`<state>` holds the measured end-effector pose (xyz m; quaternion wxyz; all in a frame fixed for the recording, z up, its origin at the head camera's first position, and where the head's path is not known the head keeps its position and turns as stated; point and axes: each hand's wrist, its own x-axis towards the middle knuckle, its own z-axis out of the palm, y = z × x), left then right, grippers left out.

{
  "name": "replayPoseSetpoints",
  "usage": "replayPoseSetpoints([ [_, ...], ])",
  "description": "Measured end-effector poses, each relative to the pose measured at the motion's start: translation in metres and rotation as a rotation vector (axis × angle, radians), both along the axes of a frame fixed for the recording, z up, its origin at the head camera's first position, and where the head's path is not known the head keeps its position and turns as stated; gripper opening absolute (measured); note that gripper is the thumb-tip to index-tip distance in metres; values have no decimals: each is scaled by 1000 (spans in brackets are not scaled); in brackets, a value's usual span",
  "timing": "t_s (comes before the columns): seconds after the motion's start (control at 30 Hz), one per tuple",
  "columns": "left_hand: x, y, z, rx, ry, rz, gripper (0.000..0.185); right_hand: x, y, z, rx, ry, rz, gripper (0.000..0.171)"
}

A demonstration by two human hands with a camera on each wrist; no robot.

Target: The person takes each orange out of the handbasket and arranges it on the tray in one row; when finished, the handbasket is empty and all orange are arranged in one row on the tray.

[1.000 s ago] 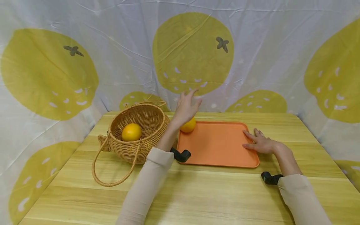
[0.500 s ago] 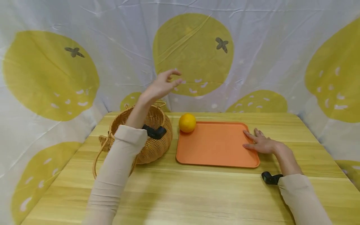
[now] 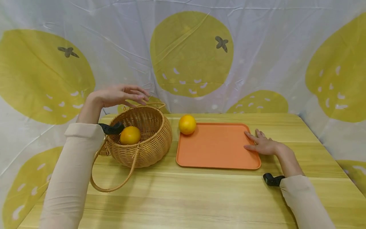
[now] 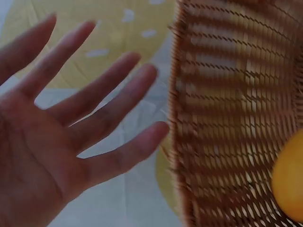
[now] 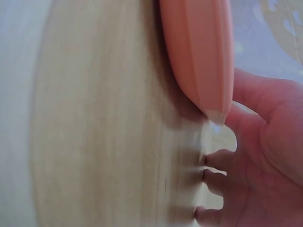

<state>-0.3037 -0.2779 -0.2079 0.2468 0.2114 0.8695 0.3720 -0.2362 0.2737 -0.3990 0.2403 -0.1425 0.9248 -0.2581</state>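
Above the back left of the wicker basket (image 3: pixel 151 152), my left hand (image 3: pixel 115 97) hangs in the air, holding nothing. The left wrist view shows its fingers (image 4: pixel 113 116) spread and nearly straight beside the basket's rim. One orange (image 3: pixel 130 135) lies inside the basket. A second orange (image 3: pixel 187 124) sits on the back left corner of the orange tray (image 3: pixel 217 149). At the tray's right edge my right hand (image 3: pixel 264 146) rests with spread fingers; in the right wrist view, thumb and forefinger lie at the tray's rim while other fingertips (image 5: pixel 215 161) touch the table.
The basket's looped handle (image 3: pixel 114 190) droops onto the wooden table (image 3: pixel 200 197) toward the front. Behind and at both sides hangs a pale curtain (image 3: pixel 123 38) printed with big yellow fruit. Black camera mounts (image 3: pixel 273 180) sit at both wrists.
My left hand has moved left, from over the orange at the tray's corner to above the basket. That orange stays on the tray corner. My right hand keeps its place at the tray's edge.
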Motion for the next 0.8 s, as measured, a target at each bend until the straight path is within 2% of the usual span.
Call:
replayPoseSetpoints([
  [0.07, -2, -5, -9, -50, -85, -34, 44, 0, 0, 0, -5, -2, 0, 88],
  [0.17, -5, -9, -20, -132, -164, -55, 45, 1, 1, 1, -5, 1, 0, 89],
  [0.3, -6, -10, -30, -237, -207, -52, 47, 1, 1, 0, -3, 4, -2, 89],
  [0.53, -11, -18, -49, -328, -340, -78, 43, 1, 0, 1, 6, -2, 3, 89],
  [0.63, -12, -18, -53, -370, -354, -87, 41, 2, 0, 1, 8, -8, 5, 90],
  [0.8, -13, -16, -57, -423, -290, -147, 50, 1, 0, 2, 9, -8, 8, 90],
])
